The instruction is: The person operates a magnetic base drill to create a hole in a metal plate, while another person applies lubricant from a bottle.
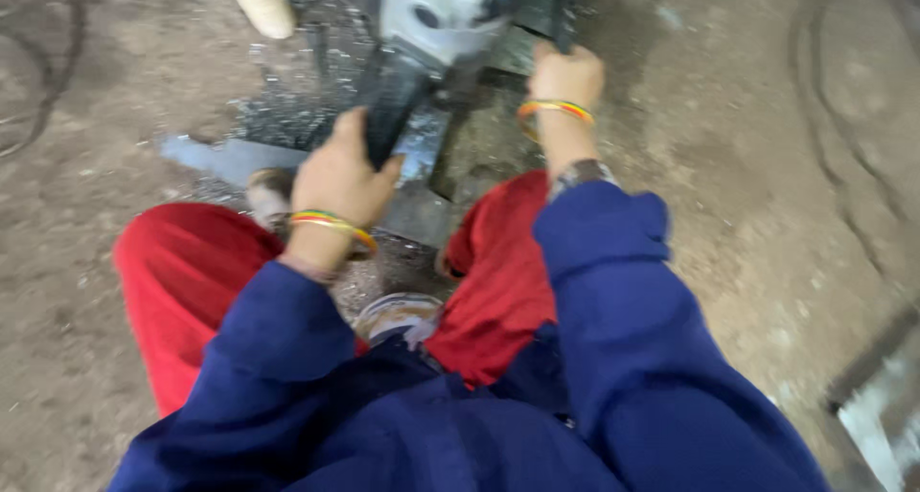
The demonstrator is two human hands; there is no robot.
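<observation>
Blue sleeves nearest, left hand (337, 176) fingers wrapped on grinder (436, 18) handle, right hand (567, 74) fingers gripping its side.

Dark blue sleeves, red trousers; a striped bangle (335, 226) on the left wrist, another (556, 109) plus a watch (580, 174) on the right.

Lighting: even, soft daylight, moderately bright; no hard shadows. Glare: pale sheen on the grey metal power tool body (436, 13) and scattered bright metal filings (278, 109). Blur: strong motion smear throughout; dusty concrete floor (747, 166) streaked; blue cloth sleeves (632, 339) soft-edged. Nothing sharply focused.
</observation>
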